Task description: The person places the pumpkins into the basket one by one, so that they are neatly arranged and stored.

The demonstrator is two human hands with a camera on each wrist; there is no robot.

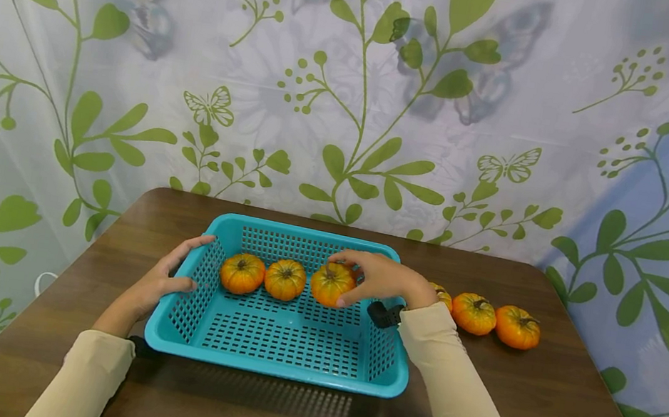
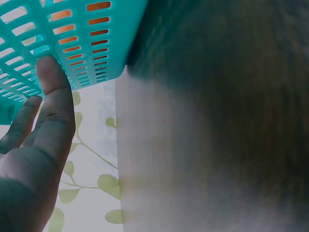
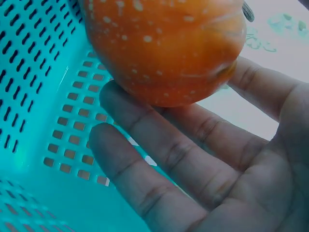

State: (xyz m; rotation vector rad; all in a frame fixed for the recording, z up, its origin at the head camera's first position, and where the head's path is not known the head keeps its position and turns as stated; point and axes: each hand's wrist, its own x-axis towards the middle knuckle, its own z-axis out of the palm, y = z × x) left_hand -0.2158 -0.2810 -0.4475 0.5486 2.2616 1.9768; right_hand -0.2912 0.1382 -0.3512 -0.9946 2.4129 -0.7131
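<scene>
In the head view a turquoise mesh basket (image 1: 284,372) stands on a brown table. Two small orange pumpkins (image 1: 242,274) sit side by side in its left half. My right hand (image 1: 385,277) grips a third pumpkin (image 1: 331,286) over the basket's right half, thumb on the near side. The right wrist view shows this pumpkin (image 3: 166,48) up close, with two fingers stretched out below it. My left hand (image 1: 157,283) holds the basket's left side at the rim. From the left wrist, a digit (image 2: 53,92) presses against the basket's outer wall (image 2: 113,43).
Three more pumpkins (image 1: 474,314) line up on the table (image 1: 550,414) right of the basket, one partly hidden by the right wrist. A patterned curtain (image 1: 351,96) with leaves and butterflies hangs behind the table. A black strap device (image 1: 385,315) sits at the right wrist.
</scene>
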